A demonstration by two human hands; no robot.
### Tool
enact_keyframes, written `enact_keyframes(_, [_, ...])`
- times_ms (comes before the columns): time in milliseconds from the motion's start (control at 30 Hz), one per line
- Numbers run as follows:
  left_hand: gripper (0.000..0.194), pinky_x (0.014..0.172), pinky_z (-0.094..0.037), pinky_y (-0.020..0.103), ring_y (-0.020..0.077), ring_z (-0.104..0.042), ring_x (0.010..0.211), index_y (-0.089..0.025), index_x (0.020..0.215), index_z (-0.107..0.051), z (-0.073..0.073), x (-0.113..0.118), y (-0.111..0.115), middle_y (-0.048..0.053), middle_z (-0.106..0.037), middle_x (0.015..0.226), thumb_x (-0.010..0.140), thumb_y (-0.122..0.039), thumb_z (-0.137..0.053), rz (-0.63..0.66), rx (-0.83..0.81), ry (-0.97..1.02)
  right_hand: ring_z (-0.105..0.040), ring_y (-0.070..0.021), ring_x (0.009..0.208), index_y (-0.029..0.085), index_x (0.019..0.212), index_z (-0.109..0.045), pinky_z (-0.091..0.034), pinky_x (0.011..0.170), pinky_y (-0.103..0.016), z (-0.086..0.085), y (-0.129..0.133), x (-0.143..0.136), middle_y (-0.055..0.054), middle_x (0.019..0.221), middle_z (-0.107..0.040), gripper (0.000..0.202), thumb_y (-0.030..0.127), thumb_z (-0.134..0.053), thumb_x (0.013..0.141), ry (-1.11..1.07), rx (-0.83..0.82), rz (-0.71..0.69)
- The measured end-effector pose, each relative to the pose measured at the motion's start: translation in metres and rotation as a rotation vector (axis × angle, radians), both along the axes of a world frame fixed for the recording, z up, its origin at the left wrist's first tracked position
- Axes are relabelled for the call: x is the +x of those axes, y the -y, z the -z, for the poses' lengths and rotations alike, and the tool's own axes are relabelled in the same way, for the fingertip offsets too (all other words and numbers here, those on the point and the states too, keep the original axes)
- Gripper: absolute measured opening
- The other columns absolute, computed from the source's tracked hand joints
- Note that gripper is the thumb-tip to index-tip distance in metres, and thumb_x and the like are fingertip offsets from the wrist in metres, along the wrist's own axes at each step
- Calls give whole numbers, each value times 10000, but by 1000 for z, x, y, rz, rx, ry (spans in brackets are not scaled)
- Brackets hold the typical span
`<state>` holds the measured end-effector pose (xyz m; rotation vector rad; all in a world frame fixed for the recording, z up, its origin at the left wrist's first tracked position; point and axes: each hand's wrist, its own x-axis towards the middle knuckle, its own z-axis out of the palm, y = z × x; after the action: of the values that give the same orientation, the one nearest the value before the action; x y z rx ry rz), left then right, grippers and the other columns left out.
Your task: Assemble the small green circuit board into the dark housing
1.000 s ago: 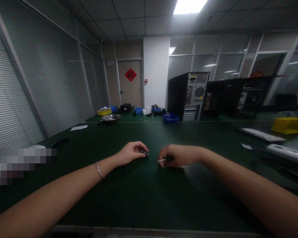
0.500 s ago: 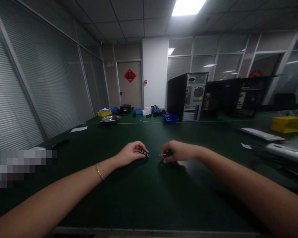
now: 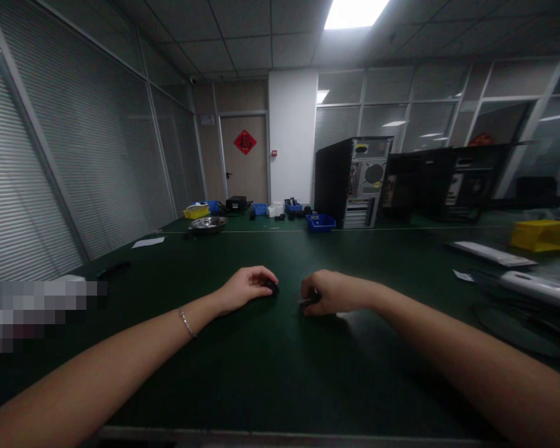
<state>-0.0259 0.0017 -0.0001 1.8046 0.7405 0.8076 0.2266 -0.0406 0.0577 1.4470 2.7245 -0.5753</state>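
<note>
Near the middle of the green table (image 3: 261,361), my left hand (image 3: 248,289) is closed on a small black object (image 3: 272,287) held between thumb and fingers. My right hand (image 3: 326,292) is a short way to the right, its fingers curled down close to the tabletop. A thin light-coloured piece (image 3: 303,302) sticks out leftward from its fingertips; the rest of it is hidden. The two hands are apart, and a bracelet (image 3: 185,322) circles my left wrist.
A round metal dish (image 3: 208,224) stands at the back left, a blue bin (image 3: 321,223) and a computer tower (image 3: 352,180) at the back. On the right lie a yellow bin (image 3: 542,235), a white power strip (image 3: 539,289) and cables. Paper (image 3: 148,242) lies left.
The black object in my left hand has turned, so its light markings no longer show. My right hand has lowered slightly toward the table, and the thin piece with it.
</note>
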Motion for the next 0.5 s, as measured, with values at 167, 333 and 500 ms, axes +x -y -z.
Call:
enact_keyframes(167, [296, 952, -444, 393, 220, -604, 1035, -160, 1033, -640, -1, -2, 1, 71, -645, 1064, 745, -169, -708, 18, -41, 39, -599, -167, 735, 190, 1046, -644, -446, 557, -231, 7, -1, -2, -43, 923, -650, 338, 355, -674, 753, -84, 21, -79])
enact_keyframes(333, [487, 941, -453, 412, 226, -626, 1013, -177, 1186, -550, -3, 1, 7, 83, -638, 1064, 734, -166, -731, 93, -198, 137, -567, -146, 773, 166, 1039, -591, -444, 647, -239, 12, 0, -10, -49, 950, -617, 244, 267, -621, 819, -390, 326, -162])
enact_keyframes(500, [487, 922, -466, 407, 236, -632, 1011, -173, 1181, -545, -2, 3, 9, 99, -622, 1104, 734, -166, -736, 103, -239, 177, -554, -154, 811, 168, 1062, -563, -440, 669, -247, 18, 4, -17, -55, 966, -589, 229, 235, -595, 845, -450, 479, -210])
